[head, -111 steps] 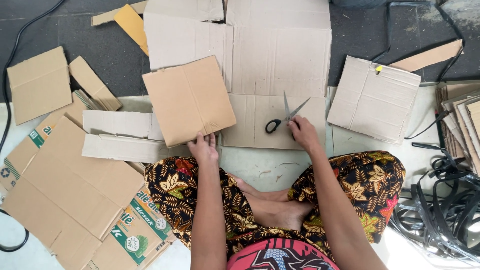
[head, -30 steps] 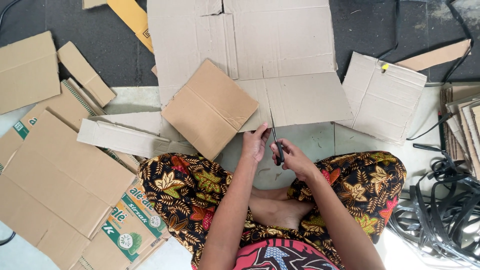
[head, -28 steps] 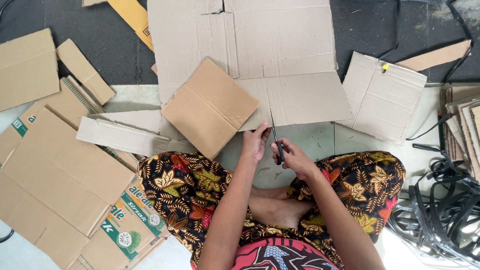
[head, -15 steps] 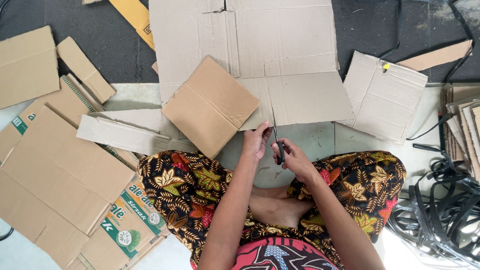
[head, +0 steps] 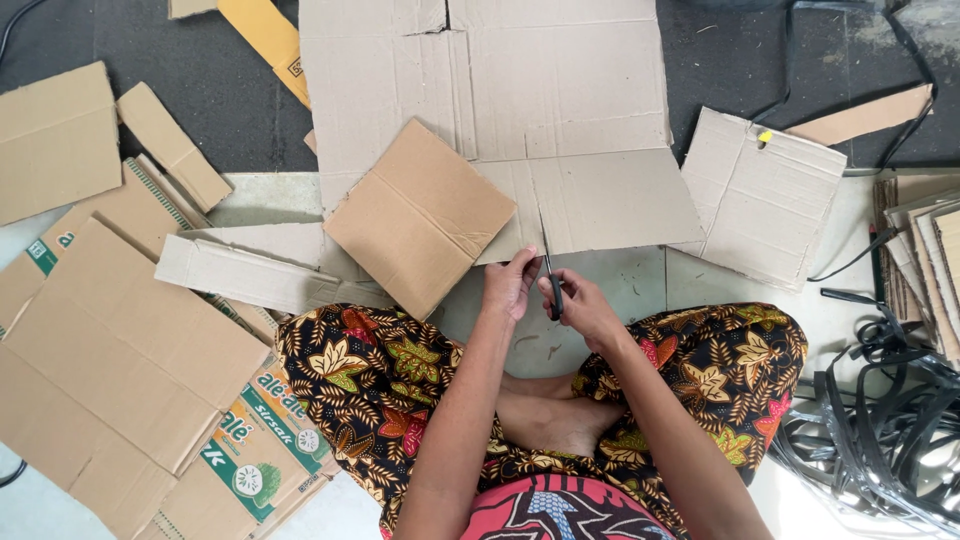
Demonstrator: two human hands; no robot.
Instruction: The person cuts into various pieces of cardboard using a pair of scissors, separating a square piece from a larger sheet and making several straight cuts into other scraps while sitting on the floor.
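Observation:
A large flattened grey-brown cardboard sheet (head: 560, 90) lies on the floor in front of me. My right hand (head: 578, 306) grips black-handled scissors (head: 549, 268), whose blades reach up into the sheet's near edge. My left hand (head: 509, 282) pinches that near edge just left of the blades. A brown square cardboard piece (head: 420, 216) rests tilted on the sheet's lower left part, beside my left hand. I sit cross-legged in patterned trousers.
Printed and plain cardboard pieces (head: 130, 360) spread over the floor at left, with long strips (head: 245, 275) near my knee. A square cardboard piece (head: 762, 195) lies at right. Black straps (head: 880, 420) pile at lower right beside stacked cardboard (head: 925, 250).
Since 3.7 s ago, the sheet was pulled closer, my right hand took up the scissors and my left moved from the brown square to the sheet's edge. Over the last second, little changed.

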